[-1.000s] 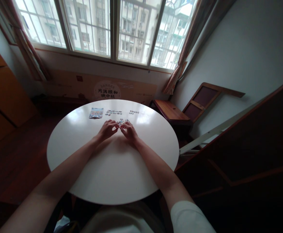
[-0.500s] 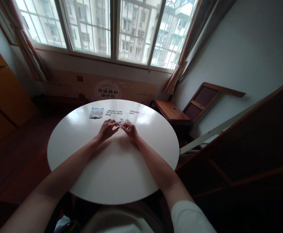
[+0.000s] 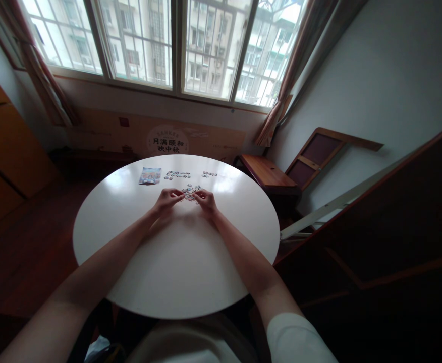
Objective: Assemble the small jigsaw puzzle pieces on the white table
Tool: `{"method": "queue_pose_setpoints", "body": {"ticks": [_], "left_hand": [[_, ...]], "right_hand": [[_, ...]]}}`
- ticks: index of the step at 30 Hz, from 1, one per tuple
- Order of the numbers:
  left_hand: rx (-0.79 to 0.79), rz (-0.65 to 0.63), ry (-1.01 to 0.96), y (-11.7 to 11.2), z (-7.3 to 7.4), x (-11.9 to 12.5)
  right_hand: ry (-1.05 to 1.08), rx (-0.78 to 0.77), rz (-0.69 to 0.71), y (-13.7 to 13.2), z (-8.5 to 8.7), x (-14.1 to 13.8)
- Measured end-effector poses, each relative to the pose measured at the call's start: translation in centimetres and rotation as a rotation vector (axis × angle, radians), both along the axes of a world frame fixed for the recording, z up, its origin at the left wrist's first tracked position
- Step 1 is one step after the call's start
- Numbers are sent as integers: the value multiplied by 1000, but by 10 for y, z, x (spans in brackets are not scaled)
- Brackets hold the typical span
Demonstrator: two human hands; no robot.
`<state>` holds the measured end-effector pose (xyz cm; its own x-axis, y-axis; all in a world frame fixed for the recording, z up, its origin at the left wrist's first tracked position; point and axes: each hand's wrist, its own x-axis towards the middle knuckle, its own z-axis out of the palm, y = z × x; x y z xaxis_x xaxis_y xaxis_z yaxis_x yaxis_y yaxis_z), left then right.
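Both my hands rest on a round white table, fingertips meeting near a small heap of loose puzzle pieces. My left hand is curled with its fingers pinched toward the pile. My right hand is also curled and pinched just beside it. What sits between the fingertips is too small to make out. Farther back lie a short row of joined pieces, a smaller group of pieces, and a little picture card.
A wide barred window with curtains runs behind the table. A flat cardboard box with printed characters leans under it. Wooden furniture stands at the right, an orange cabinet at the left.
Both hands have slid a little farther from me, toward the heap of pieces, and the fingertips stay close together.
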<state>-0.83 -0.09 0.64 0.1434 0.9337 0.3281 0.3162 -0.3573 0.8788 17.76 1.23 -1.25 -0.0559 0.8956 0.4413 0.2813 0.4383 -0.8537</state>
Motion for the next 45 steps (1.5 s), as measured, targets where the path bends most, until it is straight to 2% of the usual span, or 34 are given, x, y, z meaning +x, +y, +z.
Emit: {"method": "queue_pose_setpoints", "body": {"ticks": [12,45], "left_hand": [[22,-16,-35,0,0,2],[52,-6,-33,1,-1,2]], "right_hand": [[25,12,59,3,-4,0],[42,6,88,3,-5,1]]}}
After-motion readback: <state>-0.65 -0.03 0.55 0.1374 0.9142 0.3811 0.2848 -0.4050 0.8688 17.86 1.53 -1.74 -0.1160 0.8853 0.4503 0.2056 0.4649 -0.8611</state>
